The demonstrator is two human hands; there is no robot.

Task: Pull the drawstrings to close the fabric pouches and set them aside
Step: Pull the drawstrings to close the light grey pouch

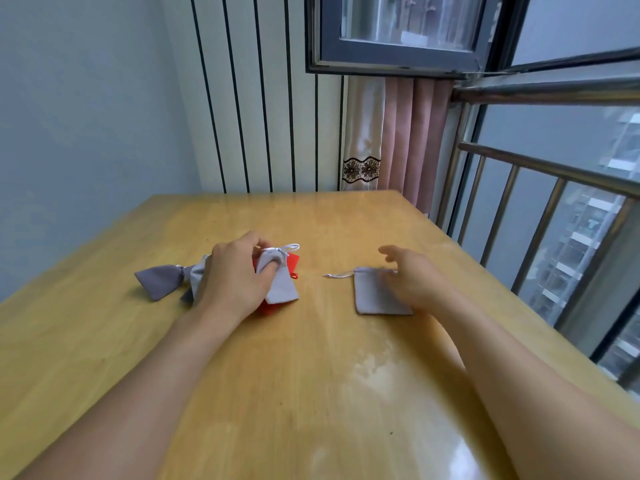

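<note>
Daylight from a window (pixel 408 26) with a grey frame falls on a glossy yellow wooden bench (pixel 311 358) that stands against a white wall panelled with thin black vertical lines (pixel 263 116); a pink curtain (pixel 412 140) with a lace band hangs at the bench's far right corner, and a metal railing (pixel 540 188) runs along its right side. Left of the bench's middle lies a small heap of pouches, and the person's left hand (pixel 235 278) rests on top of it, its fingers (pixel 273 263) curled round the gathered neck of a light grey pouch (pixel 282 289), whose white drawstring (pixel 292 247) loops out on the far side of the hand. Under that pouch a red pouch (pixel 294 262) shows at the edges. A darker grey pouch (pixel 159 280), cinched at its neck, sticks out of the heap toward the bench's left edge. Right of the bench's middle, well apart from the heap, another grey pouch (pixel 372 294) lies flat with its white cord (pixel 337 274) trailing toward the heap. The right hand (pixel 412 278) sits over this pouch's right side with fingers loose and spread, gripping nothing; blur hides whether it touches the fabric.
</note>
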